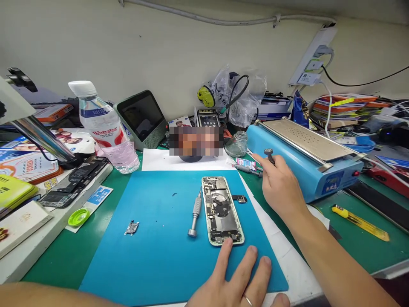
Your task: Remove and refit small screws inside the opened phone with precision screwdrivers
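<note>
An opened phone (223,219) lies on the blue mat (153,264), its inner parts showing. My left hand (238,277) is palm down with fingers spread, the index fingertip at the phone's bottom edge. Right of the mat, my right hand (281,183) is closed around a dark-capped screwdriver (269,154); its lower part is hidden. A grey screwdriver (196,213) lies along the phone's left side. One small part (241,199) sits at the phone's right edge, and a small metallic part (131,227) rests on the mat's left side.
A blue machine (281,157) stands at the right, with a yellow cutter (361,221) before it. Behind the mat are a glass jar (237,145) and small tools. A water bottle (108,132), a screen device (140,117) and a lamp stand (41,136) are at the left.
</note>
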`<state>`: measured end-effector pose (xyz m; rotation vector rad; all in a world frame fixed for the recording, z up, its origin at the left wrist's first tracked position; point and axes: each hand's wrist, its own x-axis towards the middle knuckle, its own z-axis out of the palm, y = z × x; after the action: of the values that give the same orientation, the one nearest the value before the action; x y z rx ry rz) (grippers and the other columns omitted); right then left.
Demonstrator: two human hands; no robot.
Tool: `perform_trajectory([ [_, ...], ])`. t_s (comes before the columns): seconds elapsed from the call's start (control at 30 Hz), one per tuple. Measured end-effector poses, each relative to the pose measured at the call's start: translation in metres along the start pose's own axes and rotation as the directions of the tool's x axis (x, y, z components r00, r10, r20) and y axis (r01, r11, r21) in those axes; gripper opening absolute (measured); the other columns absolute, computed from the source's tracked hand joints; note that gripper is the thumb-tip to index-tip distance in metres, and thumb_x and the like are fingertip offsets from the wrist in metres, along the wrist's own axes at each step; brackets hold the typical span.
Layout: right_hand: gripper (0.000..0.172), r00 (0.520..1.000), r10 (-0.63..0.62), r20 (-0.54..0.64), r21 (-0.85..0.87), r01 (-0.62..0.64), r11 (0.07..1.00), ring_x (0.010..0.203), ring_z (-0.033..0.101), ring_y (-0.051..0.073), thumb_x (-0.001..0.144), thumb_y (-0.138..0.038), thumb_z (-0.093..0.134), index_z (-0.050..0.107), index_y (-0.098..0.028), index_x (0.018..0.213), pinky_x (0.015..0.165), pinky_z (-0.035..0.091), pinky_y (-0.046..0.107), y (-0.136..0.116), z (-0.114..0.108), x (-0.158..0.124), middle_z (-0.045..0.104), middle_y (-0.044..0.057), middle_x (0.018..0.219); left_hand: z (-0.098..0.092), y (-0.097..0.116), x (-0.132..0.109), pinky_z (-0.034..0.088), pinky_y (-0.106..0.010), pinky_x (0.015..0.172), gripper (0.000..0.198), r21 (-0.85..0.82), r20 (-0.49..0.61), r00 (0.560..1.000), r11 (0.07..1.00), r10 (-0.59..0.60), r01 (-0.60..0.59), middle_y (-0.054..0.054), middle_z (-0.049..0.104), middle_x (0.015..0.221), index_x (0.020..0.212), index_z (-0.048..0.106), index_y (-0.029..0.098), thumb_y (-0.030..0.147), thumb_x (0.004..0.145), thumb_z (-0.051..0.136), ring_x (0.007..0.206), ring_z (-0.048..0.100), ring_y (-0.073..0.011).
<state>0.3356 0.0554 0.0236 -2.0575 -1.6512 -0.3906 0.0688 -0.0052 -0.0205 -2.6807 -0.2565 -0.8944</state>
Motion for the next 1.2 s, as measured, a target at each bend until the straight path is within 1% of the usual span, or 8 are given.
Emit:
perform_trajectory([
  [0.07,0.034,0.999,0.009,0.037,-0.038,-0.008,0.999,0.100,0.071,0.024,0.111,-0.029,0.057,0.067,-0.021,0.142,0.086,0.062,0.043,0.008,0.004,-0.001,0.070,0.009,0.121,0.000,0.001,0.000,0.056,-0.045,0.110,0.033,0.008,0.022,1.000,1.000,0.001,-0.001,0.008,0.071,0.147,0.143,0.067,0.045,0.049,0.111,0.064,0.139,0.062,-0.0205],
  [0.17,0.031,0.995,0.020,0.100,-0.075,-0.012,0.997,0.100,0.074,0.021,0.108,-0.037,0.069,0.069,-0.020,0.133,0.086,0.065,0.040,0.019,0.011,-0.003,0.073,0.008,0.124,0.000,0.001,0.001,0.058,-0.043,0.108,0.029,0.006,0.013,1.000,1.000,-0.002,0.002,0.010,0.072,0.144,0.140,0.069,0.045,0.049,0.112,0.062,0.136,0.064,-0.0192],
  [0.3,0.025,0.987,0.028,0.160,-0.091,-0.014,0.996,0.095,0.075,0.019,0.108,-0.037,0.069,0.071,-0.019,0.126,0.082,0.066,0.037,0.027,0.015,-0.004,0.075,0.007,0.120,0.000,0.000,0.003,0.059,-0.042,0.107,0.026,0.006,0.006,1.000,1.000,-0.011,0.011,0.013,0.073,0.143,0.136,0.071,0.048,0.049,0.111,0.064,0.135,0.064,-0.0176],
  [0.5,0.025,0.979,0.027,0.204,-0.088,-0.009,0.996,0.092,0.075,0.018,0.107,-0.037,0.070,0.072,-0.018,0.123,0.080,0.066,0.036,0.025,0.016,-0.002,0.075,0.006,0.115,0.000,-0.002,0.004,0.059,-0.040,0.103,0.022,0.011,-0.066,0.998,1.000,-0.023,0.024,0.016,0.076,0.134,0.128,0.075,0.053,0.048,0.113,0.061,0.130,0.066,-0.0160],
  [0.6,0.023,0.982,0.014,0.190,-0.070,0.000,0.998,0.090,0.074,0.017,0.107,-0.037,0.070,0.072,-0.018,0.121,0.078,0.066,0.034,0.024,0.017,-0.001,0.075,0.006,0.114,-0.002,-0.003,0.006,0.059,-0.040,0.104,0.022,0.004,-0.032,0.999,1.000,-0.025,0.025,0.017,0.075,0.134,0.127,0.076,0.054,0.049,0.113,0.060,0.131,0.066,-0.0153],
  [0.7,0.022,0.987,0.007,0.160,-0.046,0.000,0.999,0.092,0.074,0.018,0.108,-0.036,0.070,0.072,-0.018,0.120,0.079,0.066,0.035,0.023,0.017,-0.001,0.075,0.006,0.114,-0.001,-0.001,0.006,0.060,-0.040,0.105,0.021,0.011,-0.043,0.999,0.999,-0.030,0.030,0.017,0.075,0.135,0.127,0.075,0.053,0.047,0.112,0.061,0.131,0.066,-0.0158],
  [1.0,0.022,0.999,-0.004,0.045,0.073,0.001,0.997,0.100,0.074,0.020,0.108,-0.036,0.069,0.072,-0.018,0.120,0.086,0.065,0.039,0.013,0.013,0.000,0.075,0.007,0.118,0.004,0.002,0.000,0.058,-0.042,0.107,0.026,0.003,-0.018,1.000,1.000,-0.009,0.009,0.011,0.074,0.141,0.137,0.071,0.047,0.047,0.113,0.060,0.134,0.065,-0.0183],
  [1.2,0.023,0.997,-0.070,0.034,0.164,0.064,0.984,0.101,0.075,0.021,0.109,-0.037,0.067,0.072,-0.018,0.121,0.089,0.065,0.041,0.000,0.017,0.002,0.075,0.007,0.120,0.009,0.006,-0.001,0.062,-0.043,0.104,0.022,0.011,-0.072,0.995,0.998,-0.064,0.065,0.012,0.075,0.138,0.130,0.074,0.050,0.046,0.110,0.065,0.133,0.066,-0.0191],
])
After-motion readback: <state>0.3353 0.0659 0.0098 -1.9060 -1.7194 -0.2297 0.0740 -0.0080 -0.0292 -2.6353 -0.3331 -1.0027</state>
